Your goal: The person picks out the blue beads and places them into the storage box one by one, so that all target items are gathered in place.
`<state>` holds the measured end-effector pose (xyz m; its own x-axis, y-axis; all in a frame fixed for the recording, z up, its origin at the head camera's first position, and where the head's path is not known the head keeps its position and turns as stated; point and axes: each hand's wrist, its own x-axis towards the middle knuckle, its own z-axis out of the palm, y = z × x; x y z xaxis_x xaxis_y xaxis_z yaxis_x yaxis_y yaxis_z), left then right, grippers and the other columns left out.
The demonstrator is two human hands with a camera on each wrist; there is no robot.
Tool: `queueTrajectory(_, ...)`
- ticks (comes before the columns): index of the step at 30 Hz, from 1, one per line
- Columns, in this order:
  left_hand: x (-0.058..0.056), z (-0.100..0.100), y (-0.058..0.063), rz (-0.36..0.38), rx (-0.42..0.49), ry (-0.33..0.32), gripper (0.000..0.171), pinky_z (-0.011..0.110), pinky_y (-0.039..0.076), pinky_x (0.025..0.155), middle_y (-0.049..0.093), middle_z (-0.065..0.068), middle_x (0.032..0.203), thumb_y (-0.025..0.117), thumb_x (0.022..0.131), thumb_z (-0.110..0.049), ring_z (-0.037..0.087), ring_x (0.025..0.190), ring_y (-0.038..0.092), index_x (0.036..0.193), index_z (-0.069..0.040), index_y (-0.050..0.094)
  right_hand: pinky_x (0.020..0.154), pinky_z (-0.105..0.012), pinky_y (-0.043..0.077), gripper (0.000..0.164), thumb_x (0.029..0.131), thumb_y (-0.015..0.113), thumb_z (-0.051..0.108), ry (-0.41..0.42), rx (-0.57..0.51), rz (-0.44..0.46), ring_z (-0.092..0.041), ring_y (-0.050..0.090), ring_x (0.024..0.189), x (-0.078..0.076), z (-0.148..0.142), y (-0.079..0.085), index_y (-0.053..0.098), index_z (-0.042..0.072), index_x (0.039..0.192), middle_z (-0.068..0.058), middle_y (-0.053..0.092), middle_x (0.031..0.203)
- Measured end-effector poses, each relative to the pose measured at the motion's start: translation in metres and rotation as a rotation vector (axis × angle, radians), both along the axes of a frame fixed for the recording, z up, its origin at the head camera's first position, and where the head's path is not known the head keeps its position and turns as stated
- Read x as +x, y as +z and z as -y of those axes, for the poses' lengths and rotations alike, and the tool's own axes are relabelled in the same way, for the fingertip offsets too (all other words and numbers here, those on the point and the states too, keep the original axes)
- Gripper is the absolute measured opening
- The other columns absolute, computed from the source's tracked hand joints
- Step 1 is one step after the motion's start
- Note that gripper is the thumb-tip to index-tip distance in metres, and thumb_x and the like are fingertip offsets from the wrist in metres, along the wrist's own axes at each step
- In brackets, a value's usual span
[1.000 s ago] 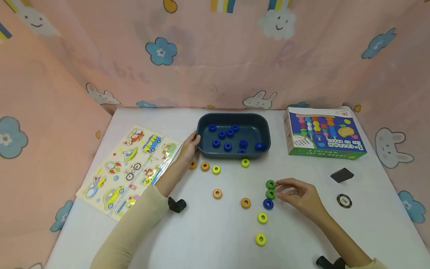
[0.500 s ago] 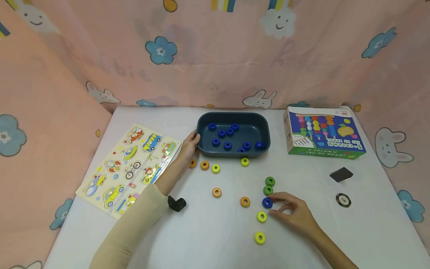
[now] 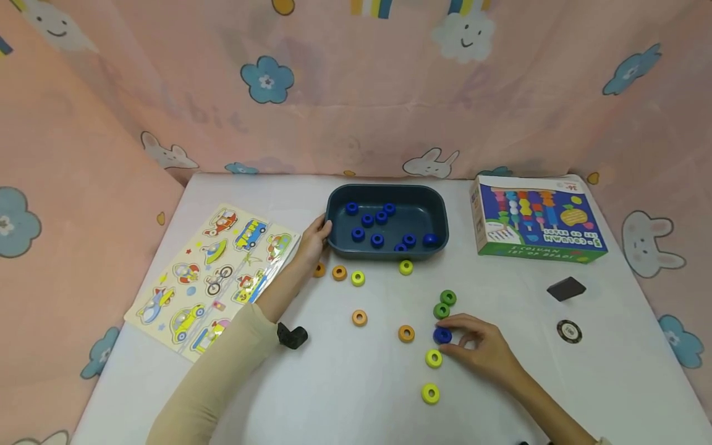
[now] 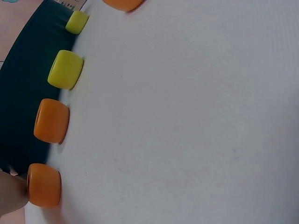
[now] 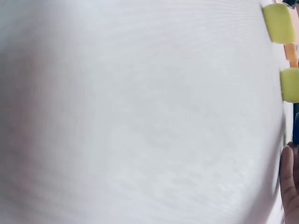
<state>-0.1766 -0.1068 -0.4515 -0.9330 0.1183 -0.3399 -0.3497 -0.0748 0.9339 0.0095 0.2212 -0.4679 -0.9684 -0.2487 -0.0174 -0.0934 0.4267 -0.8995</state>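
In the head view my right hand [image 3: 486, 349] pinches a blue ring bead [image 3: 442, 335] between thumb and forefinger, low over the white table. Two green beads [image 3: 442, 310] touch each other just beyond it, and a yellow bead [image 3: 434, 358] lies just nearer. My left hand [image 3: 311, 247] holds the left end of a dark blue-grey tray [image 3: 386, 254], thumb at the rim; its other fingers are mostly hidden. Several blue beads [image 3: 376, 240] lie inside the tray. The right wrist view catches only part of the right-hand fingers [image 5: 288, 172] at its edge.
Orange beads [image 3: 339, 272] and yellow beads [image 3: 358, 278] lie scattered before the tray. A picture puzzle board [image 3: 208, 278] is at left, partly under the left forearm. At right are a bead-set box [image 3: 542, 219], a black block [image 3: 565, 288] and a round chip [image 3: 570, 332].
My right hand has come from beside the green beads toward me and now pinches the blue bead. The nearer green bead has shifted slightly left. The left hand stays at the tray.
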Motion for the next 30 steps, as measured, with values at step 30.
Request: queueTrajectory(30, 0.001, -0.003, -0.004, 0.012, 0.036, 0.012, 0.048, 0.033, 0.024, 0.108, 0.024, 0.004, 0.150, 0.039, 0.100, -0.023, 0.018, 0.135, 0.022, 0.146, -0.011, 0.027, 0.065, -0.020, 0.050, 0.033, 0.079, 0.073, 0.007, -0.031, -0.096, -0.122, -0.034, 0.055, 0.090, -0.172, 0.051, 0.062, 0.064, -0.003, 0.109, -0.018, 0.062, 0.106)
